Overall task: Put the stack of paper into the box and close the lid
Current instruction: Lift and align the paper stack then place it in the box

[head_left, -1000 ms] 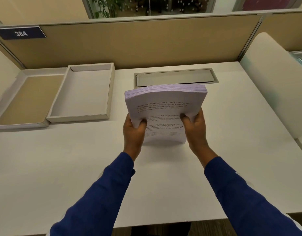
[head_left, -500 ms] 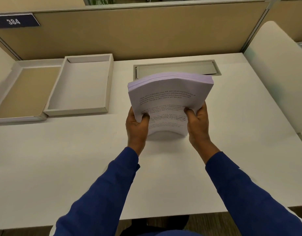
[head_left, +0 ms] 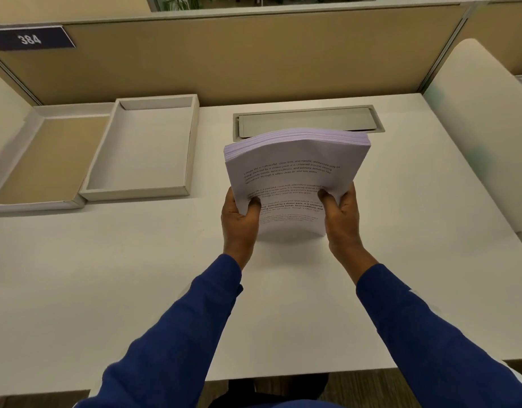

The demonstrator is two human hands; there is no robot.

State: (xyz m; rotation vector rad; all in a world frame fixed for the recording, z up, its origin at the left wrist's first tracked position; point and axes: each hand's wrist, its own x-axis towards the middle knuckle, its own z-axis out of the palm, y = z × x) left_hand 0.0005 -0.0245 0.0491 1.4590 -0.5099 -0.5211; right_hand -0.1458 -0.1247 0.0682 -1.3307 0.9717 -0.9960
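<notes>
The left hand [head_left: 239,219] grips the near left corner of a thick stack of pale lilac printed paper [head_left: 296,172], its thumb curled over the top sheet and the other fingers hidden beneath; the right hand [head_left: 342,214] clamps the near right corner the same way, thumb on top across the lines of black text. Between the two hands the stack bows upward in the middle, and its far edge, where the many sheet edges show, is raised and tilted up away from the person. The near edge sits low, close to the plain white desk top [head_left: 136,290], though whether it touches the desk cannot be told. Both forearms wear dark blue long sleeves [head_left: 177,334] reaching back toward the camera. Just beyond the far edge of the stack lies a flat grey metal cable hatch [head_left: 307,120] set into the desk. Well to the left of the left hand sits an open, shallow, grey-white cardboard box [head_left: 142,191], empty, its long side running away from the person. Touching its left wall lies the box's lid [head_left: 39,159], turned inside up, with a tan inner face. Behind everything stands a tan fabric partition [head_left: 254,54] bearing a dark blue plate numbered 384 [head_left: 30,39] at the far left.
</notes>
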